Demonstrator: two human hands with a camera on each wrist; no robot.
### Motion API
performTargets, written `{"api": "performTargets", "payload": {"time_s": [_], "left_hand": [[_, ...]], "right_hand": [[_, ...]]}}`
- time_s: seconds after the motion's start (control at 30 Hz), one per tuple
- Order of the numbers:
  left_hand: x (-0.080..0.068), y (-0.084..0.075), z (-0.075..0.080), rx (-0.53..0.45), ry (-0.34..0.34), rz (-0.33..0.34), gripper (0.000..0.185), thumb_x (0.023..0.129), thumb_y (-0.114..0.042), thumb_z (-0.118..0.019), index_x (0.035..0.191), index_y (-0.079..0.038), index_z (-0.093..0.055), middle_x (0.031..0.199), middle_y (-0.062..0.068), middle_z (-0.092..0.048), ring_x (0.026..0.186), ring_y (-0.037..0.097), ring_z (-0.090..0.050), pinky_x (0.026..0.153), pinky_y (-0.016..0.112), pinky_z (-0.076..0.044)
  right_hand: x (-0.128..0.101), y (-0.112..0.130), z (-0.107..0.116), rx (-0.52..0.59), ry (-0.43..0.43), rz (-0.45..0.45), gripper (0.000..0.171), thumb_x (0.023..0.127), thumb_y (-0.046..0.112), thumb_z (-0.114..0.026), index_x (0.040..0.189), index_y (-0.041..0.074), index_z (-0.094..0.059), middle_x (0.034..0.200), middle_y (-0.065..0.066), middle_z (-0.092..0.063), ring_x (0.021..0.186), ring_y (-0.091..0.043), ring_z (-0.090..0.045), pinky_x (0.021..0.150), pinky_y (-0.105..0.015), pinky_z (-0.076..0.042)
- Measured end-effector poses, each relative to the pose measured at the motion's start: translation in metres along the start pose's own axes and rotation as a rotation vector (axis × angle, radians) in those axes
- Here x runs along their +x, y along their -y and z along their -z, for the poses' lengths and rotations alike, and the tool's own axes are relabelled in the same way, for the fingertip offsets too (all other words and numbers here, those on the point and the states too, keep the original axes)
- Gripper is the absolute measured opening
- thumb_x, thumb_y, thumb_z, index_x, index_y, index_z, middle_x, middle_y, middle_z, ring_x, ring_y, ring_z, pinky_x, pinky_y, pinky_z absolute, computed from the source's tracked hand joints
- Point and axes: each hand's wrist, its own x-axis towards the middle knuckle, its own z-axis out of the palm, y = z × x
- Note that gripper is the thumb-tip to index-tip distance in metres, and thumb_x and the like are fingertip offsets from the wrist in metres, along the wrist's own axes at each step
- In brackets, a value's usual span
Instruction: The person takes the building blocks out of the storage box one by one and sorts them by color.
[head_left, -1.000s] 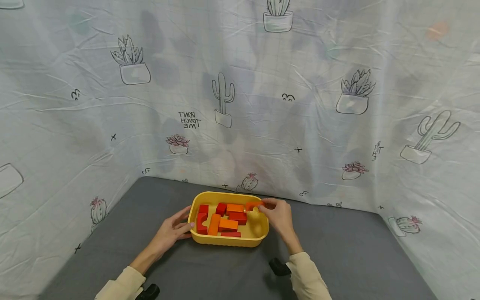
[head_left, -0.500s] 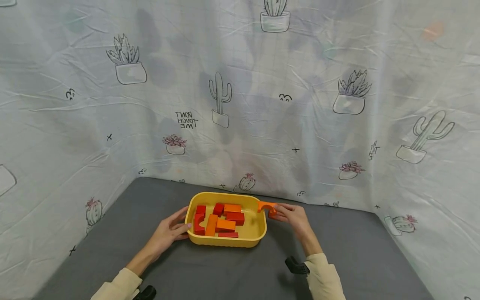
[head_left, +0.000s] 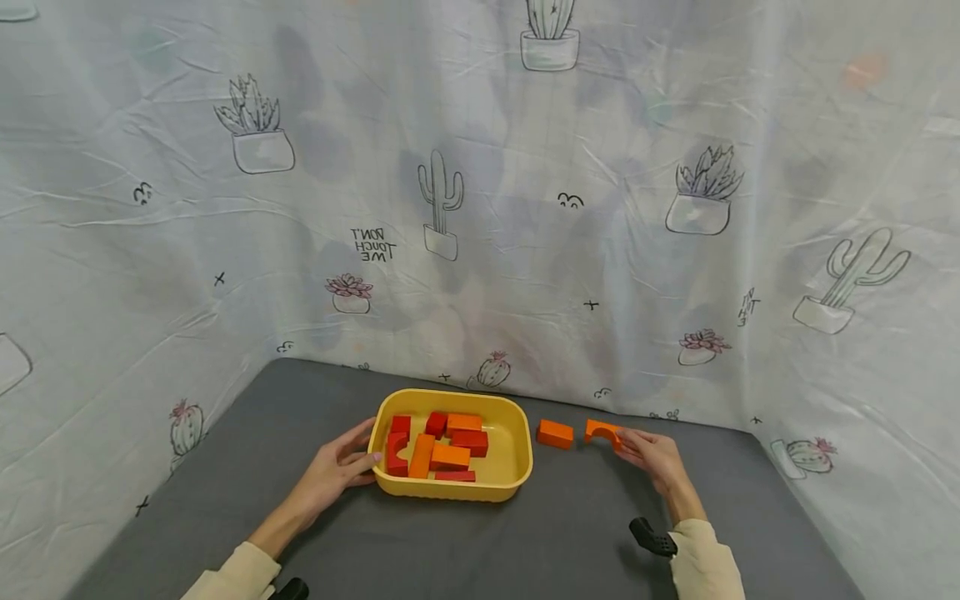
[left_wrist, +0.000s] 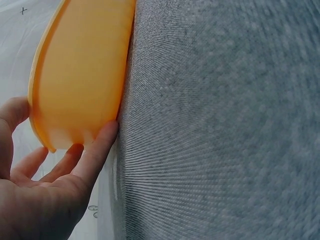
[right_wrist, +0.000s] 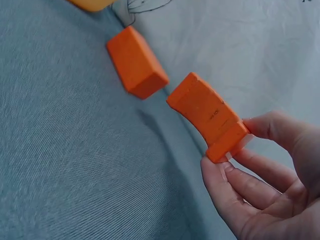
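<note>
In the head view, my left hand (head_left: 336, 463) holds the left end of a yellow tub (head_left: 450, 490), thumb at the rim and fingers against the outer wall. The left wrist view shows this grip on the tub (left_wrist: 82, 70) too. My right hand (head_left: 656, 458) pinches one end of an orange arch block (head_left: 600, 428) between thumb and fingers. In the right wrist view that arch block (right_wrist: 207, 110) hangs tilted above the cloth. To its left an orange rectangular block (head_left: 555, 434) lies on the cloth, right of the tub.
Several red and orange blocks lie in the tub, among them a red arch block (head_left: 397, 454) at its left end. Grey cloth (head_left: 465, 550) covers the table. A white curtain (head_left: 510, 267) with cactus drawings hangs behind and at both sides.
My right hand has lifted the orange arch block out of the tub and carried it rightward, past the orange rectangular block, which now shows fully. My left hand stays at the tub.
</note>
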Motion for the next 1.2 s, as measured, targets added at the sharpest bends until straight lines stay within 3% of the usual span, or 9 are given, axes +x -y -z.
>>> {"api": "performTargets", "payload": {"time_s": [0.2, 0.37, 0.53, 0.67, 0.93, 1.2], "left_hand": [[-0.003, -0.002, 0.0, -0.009, 0.006, -0.011, 0.069, 0.095, -0.015, -0.066, 0.154, -0.009, -0.031, 0.148, 0.028, -0.038, 0.123, 0.037, -0.055, 0.084, 0.042, -0.058], [-0.002, -0.001, -0.001, 0.002, -0.003, 0.007, 0.069, 0.094, -0.016, -0.067, 0.154, -0.011, -0.032, 0.147, 0.027, -0.039, 0.122, 0.036, -0.056, 0.084, 0.04, -0.059], [-0.002, -0.001, -0.001, 0.005, 0.009, -0.021, 0.068, 0.095, -0.013, -0.066, 0.154, -0.01, -0.032, 0.146, 0.027, -0.04, 0.12, 0.036, -0.057, 0.084, 0.039, -0.059], [-0.003, -0.003, 0.0, 0.012, 0.023, -0.061, 0.068, 0.096, -0.012, -0.065, 0.154, -0.009, -0.031, 0.147, 0.028, -0.039, 0.121, 0.038, -0.055, 0.085, 0.039, -0.058], [-0.004, -0.004, 0.0, 0.011, 0.025, -0.045, 0.068, 0.096, -0.015, -0.065, 0.154, -0.01, -0.03, 0.149, 0.027, -0.037, 0.124, 0.038, -0.053, 0.085, 0.038, -0.058], [-0.003, -0.003, 0.001, 0.015, 0.019, -0.038, 0.068, 0.096, -0.015, -0.065, 0.154, -0.011, -0.03, 0.149, 0.026, -0.037, 0.124, 0.038, -0.054, 0.085, 0.038, -0.058]], "right_hand": [[0.004, -0.006, -0.003, -0.015, 0.009, 0.014, 0.057, 0.096, 0.016, -0.065, 0.133, -0.021, -0.044, 0.118, -0.027, -0.064, 0.084, -0.008, -0.069, 0.082, -0.029, -0.058], [0.006, -0.01, -0.008, -0.074, 0.014, 0.017, 0.053, 0.097, 0.014, -0.062, 0.132, -0.022, -0.045, 0.132, -0.038, -0.05, 0.088, -0.011, -0.068, 0.082, -0.029, -0.058], [0.005, -0.011, -0.006, -0.169, -0.024, 0.029, 0.045, 0.097, 0.012, -0.061, 0.128, -0.02, -0.051, 0.124, -0.033, -0.058, 0.083, -0.01, -0.07, 0.078, -0.026, -0.059], [0.004, -0.011, -0.005, -0.177, -0.038, 0.063, 0.042, 0.096, 0.008, -0.062, 0.126, -0.02, -0.054, 0.115, -0.03, -0.065, 0.077, -0.007, -0.071, 0.075, -0.024, -0.059], [0.003, -0.015, -0.004, -0.16, -0.029, 0.056, 0.044, 0.095, 0.012, -0.066, 0.125, -0.019, -0.055, 0.111, -0.028, -0.067, 0.078, -0.01, -0.071, 0.075, -0.024, -0.059], [-0.001, -0.009, -0.006, -0.31, -0.03, 0.085, 0.048, 0.098, 0.02, -0.063, 0.124, -0.02, -0.056, 0.111, -0.03, -0.066, 0.088, -0.021, -0.07, 0.075, -0.027, -0.06]]}}
